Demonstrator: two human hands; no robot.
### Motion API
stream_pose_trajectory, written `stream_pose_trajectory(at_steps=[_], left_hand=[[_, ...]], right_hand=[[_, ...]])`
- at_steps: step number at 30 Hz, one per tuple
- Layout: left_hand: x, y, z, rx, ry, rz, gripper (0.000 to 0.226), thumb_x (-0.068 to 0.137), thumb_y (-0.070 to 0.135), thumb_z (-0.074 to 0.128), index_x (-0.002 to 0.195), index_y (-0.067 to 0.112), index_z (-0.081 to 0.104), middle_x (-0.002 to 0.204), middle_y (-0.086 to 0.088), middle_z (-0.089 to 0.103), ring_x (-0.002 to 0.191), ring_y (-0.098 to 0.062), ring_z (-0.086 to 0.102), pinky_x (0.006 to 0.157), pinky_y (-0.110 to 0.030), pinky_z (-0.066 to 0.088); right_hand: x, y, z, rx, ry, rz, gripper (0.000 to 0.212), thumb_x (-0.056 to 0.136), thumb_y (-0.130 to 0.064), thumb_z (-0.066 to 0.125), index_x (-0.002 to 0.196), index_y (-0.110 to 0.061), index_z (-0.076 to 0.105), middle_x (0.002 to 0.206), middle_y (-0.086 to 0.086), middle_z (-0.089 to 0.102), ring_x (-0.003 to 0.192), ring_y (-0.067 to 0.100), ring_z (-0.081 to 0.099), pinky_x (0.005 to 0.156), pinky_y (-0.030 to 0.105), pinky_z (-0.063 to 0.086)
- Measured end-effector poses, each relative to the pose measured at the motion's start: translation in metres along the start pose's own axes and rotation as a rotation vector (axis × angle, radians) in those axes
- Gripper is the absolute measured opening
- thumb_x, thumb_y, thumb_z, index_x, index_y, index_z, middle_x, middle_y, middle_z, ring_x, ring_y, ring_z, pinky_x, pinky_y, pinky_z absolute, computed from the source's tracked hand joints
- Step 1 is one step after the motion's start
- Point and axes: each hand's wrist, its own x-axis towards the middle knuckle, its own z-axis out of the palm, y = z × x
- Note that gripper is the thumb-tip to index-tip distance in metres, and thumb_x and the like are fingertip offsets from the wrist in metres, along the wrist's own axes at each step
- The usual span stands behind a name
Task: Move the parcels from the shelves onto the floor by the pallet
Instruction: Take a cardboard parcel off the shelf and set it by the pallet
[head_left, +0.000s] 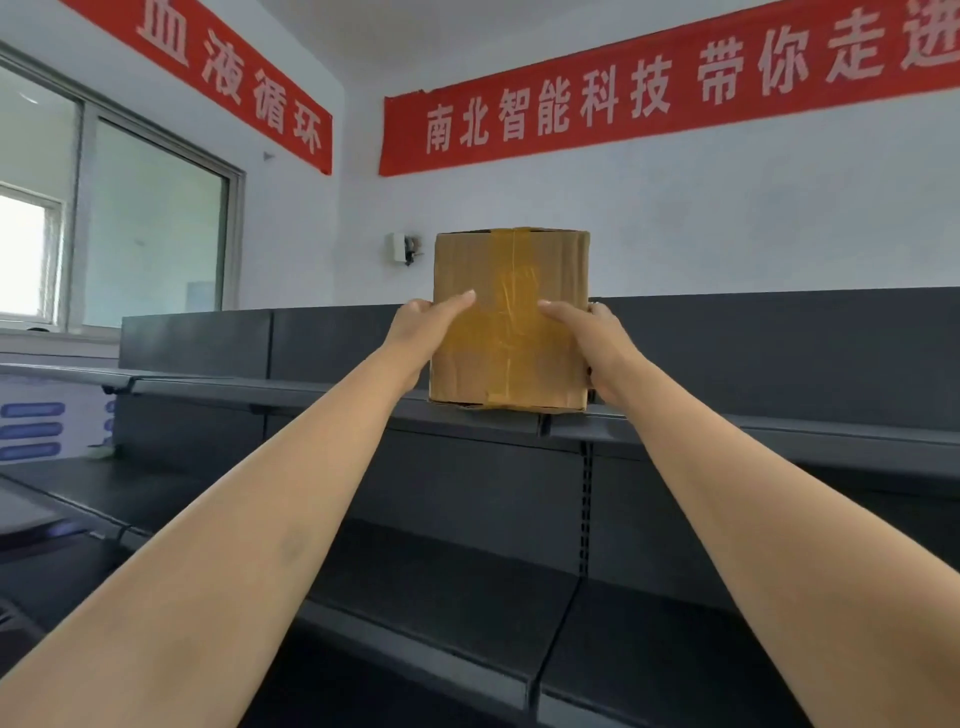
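A brown cardboard parcel (511, 270) sealed with yellowish tape stands upright on the top dark grey shelf (322, 396), its bottom edge at the shelf's front lip. My left hand (421, 332) grips its left side, thumb laid across the front face. My right hand (597, 338) grips its right side in the same way, thumb on the front. My fingers behind the box are hidden. Both arms stretch up and forward. The pallet and the floor are out of view.
Two lower dark shelves (467, 597) step out toward me beneath the top one. Behind the shelving is a white wall with red banners (649, 88). A window (150, 218) is at the left. A small white wall box (402, 247) hangs beside the parcel.
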Motion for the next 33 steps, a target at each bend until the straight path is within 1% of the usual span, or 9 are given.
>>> stream_pose_trajectory(at_steps=[4, 6, 9, 12, 17, 23, 27, 31, 33], left_hand=[[-0.074, 0.018, -0.056, -0.189, -0.008, -0.044, 0.061, 0.084, 0.070, 0.045, 0.124, 0.025, 0.054, 0.121, -0.002, 0.061, 0.113, -0.025, 0.057, 0.094, -0.047, 0.046], [-0.121, 0.019, -0.090, -0.221, -0.015, -0.127, 0.065, 0.085, 0.074, 0.037, 0.123, 0.024, 0.053, 0.115, -0.004, 0.061, 0.107, -0.027, 0.058, 0.095, -0.051, 0.044], [-0.192, 0.007, -0.146, -0.235, -0.048, -0.281, 0.085, 0.074, 0.085, 0.034, 0.135, 0.026, 0.045, 0.129, -0.011, 0.055, 0.120, -0.038, 0.048, 0.102, -0.065, 0.027], [-0.258, -0.019, -0.200, -0.220, -0.014, -0.438, 0.066, 0.072, 0.080, 0.049, 0.112, 0.029, 0.053, 0.110, -0.009, 0.059, 0.100, -0.035, 0.052, 0.094, -0.066, 0.030], [-0.365, -0.057, -0.282, -0.134, 0.044, -0.624, 0.064, 0.067, 0.060, 0.069, 0.122, 0.036, 0.049, 0.126, -0.008, 0.052, 0.117, -0.041, 0.045, 0.097, -0.077, 0.023], [-0.525, -0.089, -0.345, -0.175, 0.114, -0.726, 0.042, 0.073, 0.054, 0.070, 0.108, 0.035, 0.056, 0.121, -0.002, 0.056, 0.113, -0.032, 0.048, 0.099, -0.072, 0.027], [-0.650, -0.102, -0.381, -0.219, 0.179, -0.823, 0.031, 0.078, 0.048, 0.069, 0.102, 0.031, 0.058, 0.117, -0.003, 0.059, 0.109, -0.029, 0.053, 0.096, -0.065, 0.037], [-0.766, -0.104, -0.426, -0.209, 0.258, -0.906, 0.042, 0.083, 0.042, 0.068, 0.119, 0.025, 0.054, 0.112, -0.002, 0.058, 0.101, -0.023, 0.056, 0.075, -0.044, 0.052], [-0.814, -0.103, -0.450, -0.182, 0.282, -0.958, 0.050, 0.082, 0.042, 0.069, 0.125, 0.023, 0.052, 0.116, -0.003, 0.058, 0.102, -0.022, 0.057, 0.073, -0.040, 0.052]], right_hand=[[-0.074, -0.032, 0.021, 0.229, -0.020, 0.057, 0.063, 0.082, -0.066, 0.051, 0.122, -0.017, 0.056, 0.112, 0.004, 0.064, 0.106, 0.027, 0.061, 0.095, 0.049, 0.049], [-0.117, -0.036, 0.037, 0.318, -0.004, 0.134, 0.068, 0.084, -0.071, 0.043, 0.120, -0.014, 0.057, 0.113, 0.008, 0.064, 0.106, 0.031, 0.061, 0.096, 0.053, 0.047], [-0.198, -0.036, 0.080, 0.380, -0.030, 0.279, 0.085, 0.077, -0.080, 0.042, 0.130, -0.015, 0.051, 0.123, 0.012, 0.059, 0.112, 0.036, 0.056, 0.102, 0.060, 0.040], [-0.279, -0.032, 0.134, 0.344, -0.108, 0.399, 0.077, 0.077, -0.077, 0.049, 0.132, -0.024, 0.047, 0.120, 0.008, 0.058, 0.109, 0.035, 0.055, 0.101, 0.061, 0.038], [-0.395, -0.015, 0.194, 0.273, -0.214, 0.612, 0.063, 0.076, -0.054, 0.068, 0.127, -0.022, 0.049, 0.116, 0.012, 0.059, 0.105, 0.036, 0.057, 0.097, 0.062, 0.042], [-0.538, -0.005, 0.235, 0.282, -0.328, 0.716, 0.040, 0.079, -0.041, 0.067, 0.113, -0.022, 0.057, 0.112, 0.010, 0.063, 0.102, 0.032, 0.059, 0.089, 0.054, 0.049], [-0.637, 0.004, 0.263, 0.257, -0.432, 0.786, 0.044, 0.077, -0.037, 0.069, 0.117, -0.022, 0.058, 0.115, 0.009, 0.063, 0.104, 0.031, 0.058, 0.091, 0.053, 0.048], [-0.743, 0.014, 0.299, 0.230, -0.501, 0.908, 0.035, 0.077, -0.031, 0.068, 0.109, -0.021, 0.059, 0.113, 0.008, 0.063, 0.101, 0.028, 0.056, 0.098, 0.054, 0.045], [-0.792, 0.014, 0.316, 0.240, -0.545, 1.002, 0.041, 0.074, -0.030, 0.068, 0.113, -0.019, 0.060, 0.109, 0.008, 0.062, 0.094, 0.028, 0.055, 0.088, 0.047, 0.048]])
